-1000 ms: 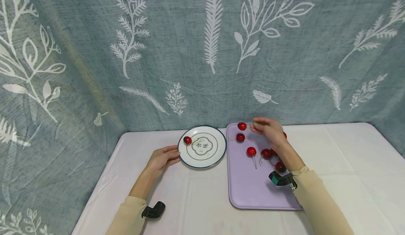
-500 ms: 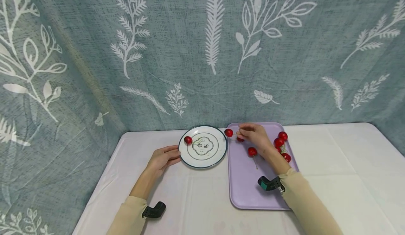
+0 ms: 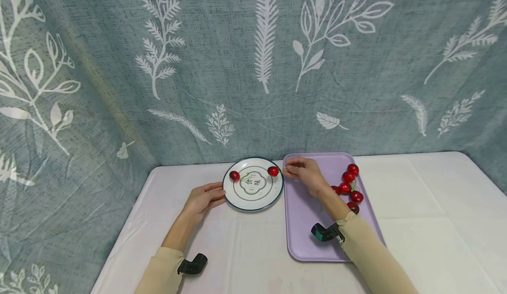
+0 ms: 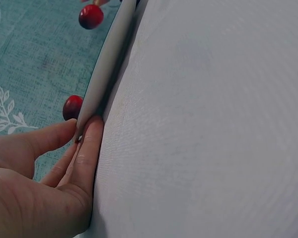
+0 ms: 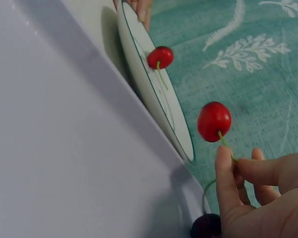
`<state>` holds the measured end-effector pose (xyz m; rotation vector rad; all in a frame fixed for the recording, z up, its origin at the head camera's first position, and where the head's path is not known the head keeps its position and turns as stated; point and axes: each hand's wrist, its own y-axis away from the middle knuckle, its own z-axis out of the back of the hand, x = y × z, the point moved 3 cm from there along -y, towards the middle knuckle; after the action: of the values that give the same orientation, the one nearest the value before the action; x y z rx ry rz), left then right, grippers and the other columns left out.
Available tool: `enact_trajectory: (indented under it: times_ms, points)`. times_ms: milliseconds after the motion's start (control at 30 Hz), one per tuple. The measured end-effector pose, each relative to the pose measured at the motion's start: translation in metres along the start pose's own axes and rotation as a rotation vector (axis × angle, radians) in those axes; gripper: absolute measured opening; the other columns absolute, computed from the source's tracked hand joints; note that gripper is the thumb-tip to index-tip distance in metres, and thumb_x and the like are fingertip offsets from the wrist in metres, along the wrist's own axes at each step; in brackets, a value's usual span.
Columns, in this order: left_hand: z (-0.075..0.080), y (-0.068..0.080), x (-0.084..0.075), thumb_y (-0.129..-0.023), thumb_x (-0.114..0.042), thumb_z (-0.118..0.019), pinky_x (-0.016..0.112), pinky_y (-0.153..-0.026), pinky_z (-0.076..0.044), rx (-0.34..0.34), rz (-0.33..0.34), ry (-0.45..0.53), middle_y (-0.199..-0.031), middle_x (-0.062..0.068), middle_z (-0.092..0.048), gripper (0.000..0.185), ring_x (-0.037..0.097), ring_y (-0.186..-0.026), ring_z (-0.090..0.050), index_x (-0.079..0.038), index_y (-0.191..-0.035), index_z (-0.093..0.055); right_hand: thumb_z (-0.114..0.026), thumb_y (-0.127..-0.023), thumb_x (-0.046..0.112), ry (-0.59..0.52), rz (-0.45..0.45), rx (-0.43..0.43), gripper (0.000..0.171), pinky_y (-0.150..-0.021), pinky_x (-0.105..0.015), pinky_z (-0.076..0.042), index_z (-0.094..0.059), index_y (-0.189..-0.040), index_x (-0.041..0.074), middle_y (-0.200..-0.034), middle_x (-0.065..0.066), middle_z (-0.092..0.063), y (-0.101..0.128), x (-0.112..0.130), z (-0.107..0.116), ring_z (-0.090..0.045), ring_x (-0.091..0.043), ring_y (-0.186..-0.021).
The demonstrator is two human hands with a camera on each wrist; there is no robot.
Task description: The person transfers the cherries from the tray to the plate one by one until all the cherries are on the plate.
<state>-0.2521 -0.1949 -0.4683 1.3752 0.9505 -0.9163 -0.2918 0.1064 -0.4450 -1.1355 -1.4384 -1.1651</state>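
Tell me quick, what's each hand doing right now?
Left hand: closed, holding the plate at one side.
Right hand: closed, holding a red cherry by its stem.

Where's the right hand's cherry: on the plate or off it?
Off. The right hand pinches the cherry by its stem; the right wrist view shows a gap between cherry and plate.

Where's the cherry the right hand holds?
In the head view, the cherry appears over the right side of the plate, its stem pinched by the right hand.
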Motion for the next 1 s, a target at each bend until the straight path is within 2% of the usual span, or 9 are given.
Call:
enact_trajectory:
  times_ms: [300, 600, 767, 1000]
  points:
    - [0.0, -0.001, 0.0, -0.093, 0.007, -0.058, 0.026, -0.082, -0.06, 0.0, 0.014, 0.011, -0.131, 0.031, -0.054, 0.047, 0.013, -0.086, -0.069, 0.012, -0.138, -0.045, -0.051, -0.098, -0.007, 0.024, -0.017, 0.019, 0.032, -0.088, -0.029, -0.058, -0.052, -0.128, -0.017, -0.121, -0.032, -0.056, -0.001, 0.006, -0.014, -0.067, -0.009, -0.084]
    - [0.0, 0.0, 0.001, -0.094, 0.006, -0.058, 0.026, -0.082, -0.06, 0.01, 0.0, 0.001, -0.129, 0.03, -0.056, 0.047, 0.013, -0.086, -0.068, 0.013, -0.138, -0.044, -0.051, -0.095, -0.013, -0.008, -0.004, 0.08, 0.029, -0.085, -0.028, -0.059, -0.052, -0.122, -0.022, -0.114, -0.035, -0.058, -0.007, -0.004, -0.037, -0.066, -0.009, -0.081]
    - [-0.001, -0.002, 0.002, -0.094, 0.005, -0.059, 0.026, -0.082, -0.059, 0.005, 0.0, -0.006, -0.129, 0.03, -0.056, 0.046, 0.013, -0.087, -0.068, 0.012, -0.138, -0.045, -0.053, -0.094, -0.013, 0.003, -0.012, 0.087, 0.025, -0.084, -0.031, -0.06, -0.056, -0.118, -0.021, -0.102, -0.025, -0.064, -0.008, -0.01, -0.05, -0.067, -0.011, -0.079]
    - [0.0, -0.001, 0.002, -0.094, 0.005, -0.059, 0.026, -0.083, -0.059, -0.005, -0.001, -0.018, -0.131, 0.03, -0.055, 0.046, 0.013, -0.088, -0.068, 0.011, -0.138, -0.046, -0.054, -0.094, -0.012, 0.028, -0.005, 0.129, 0.023, -0.082, -0.029, -0.061, -0.06, -0.114, -0.019, -0.096, -0.02, -0.067, -0.007, -0.015, -0.069, -0.066, -0.01, -0.078]
